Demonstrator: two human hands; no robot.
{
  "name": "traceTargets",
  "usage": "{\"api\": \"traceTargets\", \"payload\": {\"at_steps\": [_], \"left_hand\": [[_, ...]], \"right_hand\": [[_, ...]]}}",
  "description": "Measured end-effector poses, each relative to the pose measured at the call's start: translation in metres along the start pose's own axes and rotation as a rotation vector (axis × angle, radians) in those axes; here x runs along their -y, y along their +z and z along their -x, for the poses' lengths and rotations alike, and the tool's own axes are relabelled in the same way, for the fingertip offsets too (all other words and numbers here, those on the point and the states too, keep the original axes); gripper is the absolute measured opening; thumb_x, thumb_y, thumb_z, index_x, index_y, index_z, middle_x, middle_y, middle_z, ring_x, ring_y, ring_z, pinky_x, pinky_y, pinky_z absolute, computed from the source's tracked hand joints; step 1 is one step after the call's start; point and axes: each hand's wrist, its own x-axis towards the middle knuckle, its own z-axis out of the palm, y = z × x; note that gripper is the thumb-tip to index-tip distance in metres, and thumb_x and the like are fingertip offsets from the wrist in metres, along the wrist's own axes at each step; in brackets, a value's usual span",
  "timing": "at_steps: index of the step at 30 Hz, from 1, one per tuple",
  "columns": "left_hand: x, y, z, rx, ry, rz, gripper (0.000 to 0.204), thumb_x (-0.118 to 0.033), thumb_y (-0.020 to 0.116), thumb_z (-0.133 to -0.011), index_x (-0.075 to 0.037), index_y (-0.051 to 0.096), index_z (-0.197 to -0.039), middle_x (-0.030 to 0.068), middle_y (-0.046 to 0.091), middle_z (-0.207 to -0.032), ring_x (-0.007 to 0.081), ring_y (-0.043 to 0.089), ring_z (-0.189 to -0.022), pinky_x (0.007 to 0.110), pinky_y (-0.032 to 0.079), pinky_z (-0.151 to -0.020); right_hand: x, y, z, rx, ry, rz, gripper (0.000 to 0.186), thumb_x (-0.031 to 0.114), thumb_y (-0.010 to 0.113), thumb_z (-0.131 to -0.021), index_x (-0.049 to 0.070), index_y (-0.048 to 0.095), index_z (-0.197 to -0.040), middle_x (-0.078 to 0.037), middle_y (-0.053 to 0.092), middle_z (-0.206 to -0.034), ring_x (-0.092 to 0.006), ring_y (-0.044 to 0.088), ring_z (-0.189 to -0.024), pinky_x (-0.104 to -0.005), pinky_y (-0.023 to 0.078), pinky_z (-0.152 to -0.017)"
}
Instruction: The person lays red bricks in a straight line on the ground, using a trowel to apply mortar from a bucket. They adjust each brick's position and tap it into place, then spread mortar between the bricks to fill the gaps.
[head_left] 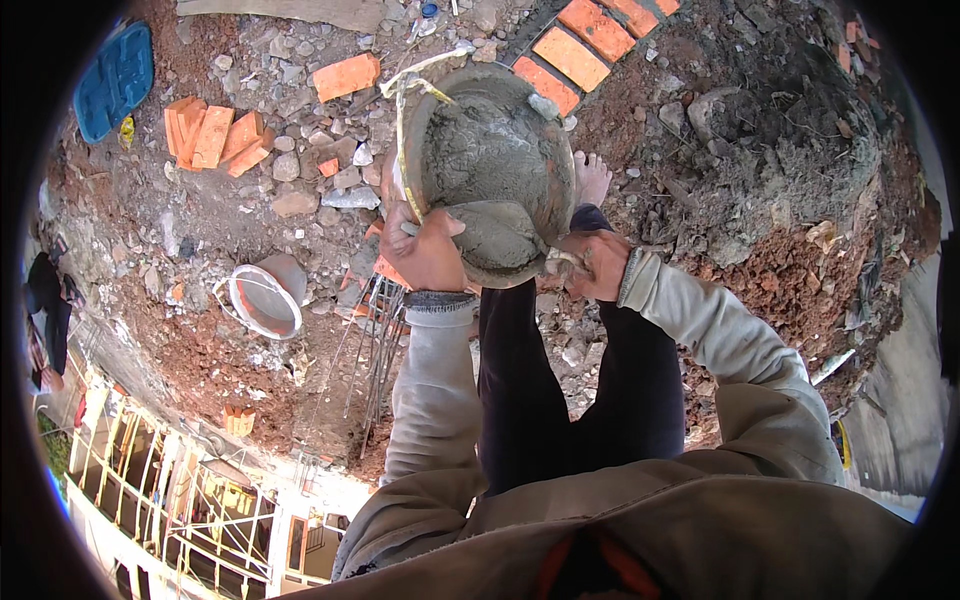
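Observation:
A bucket (560, 150) of wet grey mortar (480, 150) is in front of my legs, with a pale rope handle (402, 140) hanging over its left side. My left hand (435, 252) is closed at the near left rim, a grey trowel handle (409, 229) showing by its fingers. Whether these fingers also grip the bucket, I cannot tell. The mortar-coated trowel blade (495, 232) lies over the near part of the mortar. On the near right rim, my right hand (592, 264) is closed around the bucket's edge, its fingers smeared with mortar.
Orange bricks (571, 58) sit in a mortared row at the far right. Loose bricks (212, 137) and a blue tub (113, 82) are at the far left. A second bucket (268, 298) stands left, near steel rods (372, 335). Stones and a dirt mound (760, 150) surround me.

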Motion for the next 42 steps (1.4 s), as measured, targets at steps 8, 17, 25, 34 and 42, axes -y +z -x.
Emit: {"api": "traceTargets", "payload": {"at_steps": [8,17,25,34,42], "left_hand": [[0.039,-0.048,-0.057,-0.164,-0.254,0.159,0.021,0.002,0.054,-0.056,-0.003,0.057,-0.076,0.002,0.053,-0.075,0.017,0.049,-0.064,0.032,0.043,-0.062],[0.06,-0.045,-0.162,-0.407,-0.406,0.155,0.047,-0.009,0.058,-0.061,0.003,0.059,-0.107,0.0127,0.06,-0.101,0.031,0.059,-0.089,0.045,0.049,-0.077],[0.249,-0.242,-0.308,-0.673,-0.411,0.22,0.044,-0.018,0.059,-0.073,0.0,0.057,-0.113,0.0153,0.06,-0.108,0.0334,0.059,-0.089,0.045,0.047,-0.083],[0.298,-0.144,-0.229,-0.815,-0.626,0.299,0.047,-0.021,0.056,-0.076,0.0,0.053,-0.118,0.0191,0.059,-0.112,0.0367,0.06,-0.091,0.048,0.048,-0.083],[0.281,-0.082,-0.198,-0.863,-0.664,0.496,0.049,-0.018,0.055,-0.077,0.0,0.049,-0.122,0.023,0.057,-0.115,0.041,0.06,-0.094,0.053,0.05,-0.083]], "right_hand": [[-0.075,-0.054,0.025,-0.2,-0.061,-0.333,0.032,0.014,0.061,-0.083,-0.003,0.063,-0.111,-0.011,0.069,-0.087,-0.0149,0.063,-0.076,-0.0302,0.05,-0.07],[-0.34,-0.159,-0.019,-0.758,0.38,-0.292,0.04,0.018,0.067,-0.08,0.006,0.063,-0.118,-0.013,0.068,-0.085,-0.0201,0.065,-0.076,-0.0347,0.052,-0.066],[-0.27,-0.211,-0.124,-0.75,0.528,0.632,0.047,0.04,0.057,-0.085,0.022,0.055,-0.128,-0.014,0.058,-0.122,-0.0365,0.062,-0.102,-0.0463,0.05,-0.087],[-0.282,-0.196,-0.118,-0.821,0.471,0.765,0.052,0.037,0.062,-0.082,0.023,0.05,-0.131,-0.01,0.056,-0.113,-0.0351,0.064,-0.092,-0.0467,0.053,-0.077],[-0.272,-0.196,-0.111,-0.815,0.414,0.717,0.047,0.036,0.057,-0.086,0.015,0.05,-0.127,-0.013,0.054,-0.122,-0.0347,0.064,-0.094,-0.0471,0.053,-0.076]]}}
